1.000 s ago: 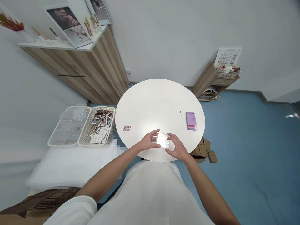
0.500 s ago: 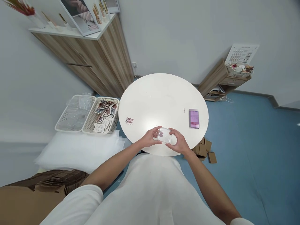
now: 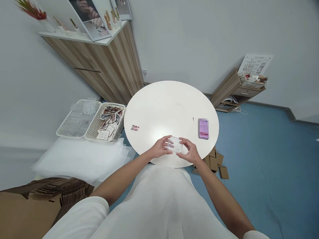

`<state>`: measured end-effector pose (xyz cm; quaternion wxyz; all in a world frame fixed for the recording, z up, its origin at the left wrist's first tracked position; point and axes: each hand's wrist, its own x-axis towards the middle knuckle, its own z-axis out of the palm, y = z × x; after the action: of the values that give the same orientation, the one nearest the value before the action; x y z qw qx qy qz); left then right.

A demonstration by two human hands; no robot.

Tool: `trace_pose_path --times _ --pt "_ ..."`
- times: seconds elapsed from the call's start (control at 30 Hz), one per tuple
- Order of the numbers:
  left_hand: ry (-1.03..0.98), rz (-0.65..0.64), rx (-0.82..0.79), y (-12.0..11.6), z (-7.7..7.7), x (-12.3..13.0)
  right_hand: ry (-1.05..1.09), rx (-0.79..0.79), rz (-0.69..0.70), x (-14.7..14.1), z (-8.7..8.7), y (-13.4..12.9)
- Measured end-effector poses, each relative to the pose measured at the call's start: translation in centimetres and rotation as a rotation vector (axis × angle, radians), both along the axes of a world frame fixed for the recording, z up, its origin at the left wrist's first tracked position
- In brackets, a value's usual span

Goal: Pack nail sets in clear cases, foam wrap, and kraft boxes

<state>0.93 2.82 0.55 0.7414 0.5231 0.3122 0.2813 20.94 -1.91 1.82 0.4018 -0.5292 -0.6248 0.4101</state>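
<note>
The left grip (image 3: 159,148) and the right grip (image 3: 191,152) are both clamped on a clear, rectangular plastic box (image 3: 175,145), held between them at its opposite ends over the near part of a round white desk (image 3: 171,99). Left of the left grip lies a small white card with two rows of dark-red marks (image 3: 135,128); farther left, a white perforated plastic basket (image 3: 121,125) holds printed cards. Beyond the right grip, to its right, lies a purple rectangular item (image 3: 203,128).

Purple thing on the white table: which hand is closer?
Right. The right hand is below and left of the purple thing in the picture; the left hand is farther left.
</note>
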Motion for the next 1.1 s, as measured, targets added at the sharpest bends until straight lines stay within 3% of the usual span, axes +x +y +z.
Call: trace_pose_path --times 0.2,0.4,0.63,0.83,1.1 --pt "0.034 -0.004 -0.005 -0.6 -0.3 0.4 0.171 -0.074 -0.011 0.5 -0.5 0.1" --pt "0.024 0.03 -0.074 -0.8 0.4 0.4 0.218 -0.196 0.03 0.9 0.2 1.7" --pt "0.162 0.184 -0.098 -1.0 -0.6 -0.1 0.271 -0.331 0.008 1.4 0.3 3.5" --pt "0.233 0.22 -0.017 -1.9 -1.8 0.1 0.298 -0.459 -0.232 -0.2 -1.6 3.9" --pt "0.225 0.256 -0.126 -2.6 -3.1 0.2 0.367 -0.521 -0.314 -1.5 -3.8 2.1"
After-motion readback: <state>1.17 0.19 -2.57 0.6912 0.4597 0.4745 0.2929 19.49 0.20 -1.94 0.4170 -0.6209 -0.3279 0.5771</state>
